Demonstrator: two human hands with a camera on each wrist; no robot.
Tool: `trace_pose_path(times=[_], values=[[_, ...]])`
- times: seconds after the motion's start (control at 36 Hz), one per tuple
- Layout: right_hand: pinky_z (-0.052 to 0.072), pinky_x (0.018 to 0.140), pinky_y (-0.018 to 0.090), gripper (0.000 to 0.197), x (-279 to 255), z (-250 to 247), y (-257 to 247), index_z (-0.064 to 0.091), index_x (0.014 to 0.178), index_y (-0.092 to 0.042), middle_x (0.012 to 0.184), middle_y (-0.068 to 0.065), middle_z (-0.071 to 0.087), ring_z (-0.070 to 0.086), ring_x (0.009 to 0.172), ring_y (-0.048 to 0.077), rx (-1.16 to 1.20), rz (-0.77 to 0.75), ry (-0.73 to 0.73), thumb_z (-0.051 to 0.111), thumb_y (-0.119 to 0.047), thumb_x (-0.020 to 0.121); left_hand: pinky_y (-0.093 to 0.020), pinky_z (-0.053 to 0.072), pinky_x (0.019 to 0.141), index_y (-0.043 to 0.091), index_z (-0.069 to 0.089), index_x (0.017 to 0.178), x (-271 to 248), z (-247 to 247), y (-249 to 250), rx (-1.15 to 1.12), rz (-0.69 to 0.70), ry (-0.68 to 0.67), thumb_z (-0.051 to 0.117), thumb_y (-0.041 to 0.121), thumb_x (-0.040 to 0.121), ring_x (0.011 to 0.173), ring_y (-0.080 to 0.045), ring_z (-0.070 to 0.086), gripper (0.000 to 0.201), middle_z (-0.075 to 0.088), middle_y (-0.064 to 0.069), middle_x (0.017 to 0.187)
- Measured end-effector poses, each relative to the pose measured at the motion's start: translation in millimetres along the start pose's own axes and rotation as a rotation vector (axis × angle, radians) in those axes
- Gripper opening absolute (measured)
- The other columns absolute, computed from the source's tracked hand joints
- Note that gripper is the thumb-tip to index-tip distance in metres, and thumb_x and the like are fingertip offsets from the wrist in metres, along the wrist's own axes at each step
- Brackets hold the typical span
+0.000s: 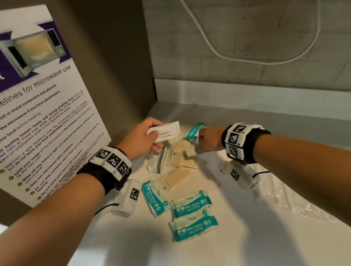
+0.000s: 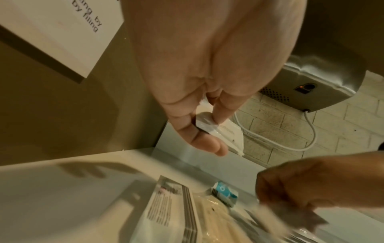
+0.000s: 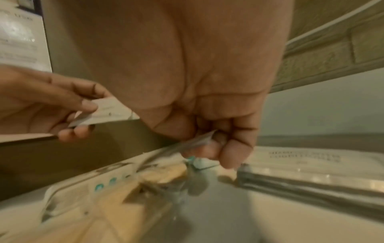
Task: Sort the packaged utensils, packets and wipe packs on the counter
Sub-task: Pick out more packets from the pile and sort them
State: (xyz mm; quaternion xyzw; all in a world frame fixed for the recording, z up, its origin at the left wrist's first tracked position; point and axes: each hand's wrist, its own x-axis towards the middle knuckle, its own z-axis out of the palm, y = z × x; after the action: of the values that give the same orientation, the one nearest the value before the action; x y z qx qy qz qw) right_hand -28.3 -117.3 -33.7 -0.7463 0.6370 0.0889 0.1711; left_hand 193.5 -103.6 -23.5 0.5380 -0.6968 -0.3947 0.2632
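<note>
Counter [image 1: 254, 221]: smooth, pale, semi-gloss finish w/ soft light reflections. Wipe packs [image 1: 191, 204]: glossy plastic film, teal/white print, crinkled at sealed ends. Toothpaste sachet [image 1: 168, 131], at 12 o'clock of the pile: matt white, paper-like wrap. Tan packets [image 1: 177, 178]: clear glossy film over flat beige contents. Clear bag [image 1: 283, 197] at 3 o'clock: thin, wrinkled, shiny plastic. Wall [image 1: 267, 27]: rough matt brick. Poster [image 1: 41, 124]: smooth printed sheet, slight sheen. Dispenser housing [image 2: 324, 78]: brushed metal look.

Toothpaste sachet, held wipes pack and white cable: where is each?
toothpaste sachet [image 1: 168, 130], head view, its printed middle, beside the left hand's thumb.
mini wipes pack [image 1: 194, 131], head view, its teal end beyond the right hand.
white cable [image 1: 209, 43], head view, the stretch hanging down the wall.
</note>
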Motion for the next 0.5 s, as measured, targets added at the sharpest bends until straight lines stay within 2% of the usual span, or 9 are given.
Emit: trace_pose_path(times=[0.08,0.17,0.22,0.28,0.36,0.5], values=[[0.040,0.080,0.030,0.030,5,15,-5,0.061,0.120,-0.006,0.123,0.016,0.061,0.045,0.089,0.020,0.023,-0.003,-0.048,0.049,-0.019,0.095,-0.036,0.060,0.079,0.017,0.052,0.116,1,-1,1,0.010,-0.004,-0.005,0.042,0.008,0.102,0.089,-0.026,0.071,0.020,0.068,-0.010,0.107],[0.037,0.083,0.028,0.034,2,23,-17,0.060,0.119,-0.007,0.120,0.011,0.061,0.048,0.093,0.020,-0.018,-0.073,-0.114,0.047,-0.029,0.096,-0.031,0.060,0.077,0.018,0.052,0.116,1,-1,0,0.011,-0.006,-0.010,0.043,0.009,0.102,0.091,-0.024,0.071,0.019,0.065,-0.004,0.110],[0.038,0.086,0.028,0.035,-4,26,-23,0.058,0.119,-0.010,0.118,0.007,0.061,0.053,0.100,0.022,-0.014,-0.109,-0.133,0.049,-0.035,0.095,-0.031,0.060,0.078,0.018,0.052,0.116,0,0,-1,0.004,-0.007,-0.020,0.043,0.009,0.102,0.090,-0.023,0.071,0.019,0.064,-0.005,0.112],[0.039,0.089,0.028,0.034,-9,30,-26,0.059,0.121,-0.014,0.121,0.006,0.062,0.055,0.106,0.022,-0.002,-0.170,-0.141,0.052,-0.034,0.095,-0.035,0.060,0.081,0.018,0.052,0.116,0,0,-2,-0.008,-0.015,-0.031,0.043,0.008,0.102,0.091,-0.025,0.071,0.020,0.064,-0.007,0.112],[0.039,0.088,0.028,0.031,-13,32,-27,0.061,0.118,-0.013,0.119,0.005,0.063,0.056,0.108,0.023,0.004,-0.224,-0.148,0.052,-0.031,0.095,-0.045,0.059,0.085,0.018,0.053,0.115,-1,2,-3,-0.030,-0.036,-0.038,0.043,0.006,0.101,0.094,-0.033,0.070,0.021,0.066,-0.011,0.109],[0.040,0.092,0.028,0.030,-12,21,-22,0.061,0.118,-0.015,0.121,0.004,0.062,0.056,0.108,0.020,0.079,-0.188,-0.040,0.056,-0.030,0.093,-0.044,0.059,0.084,0.017,0.053,0.114,-1,7,-4,-0.037,-0.045,-0.041,0.042,0.004,0.101,0.093,-0.032,0.070,0.021,0.066,-0.014,0.109]])
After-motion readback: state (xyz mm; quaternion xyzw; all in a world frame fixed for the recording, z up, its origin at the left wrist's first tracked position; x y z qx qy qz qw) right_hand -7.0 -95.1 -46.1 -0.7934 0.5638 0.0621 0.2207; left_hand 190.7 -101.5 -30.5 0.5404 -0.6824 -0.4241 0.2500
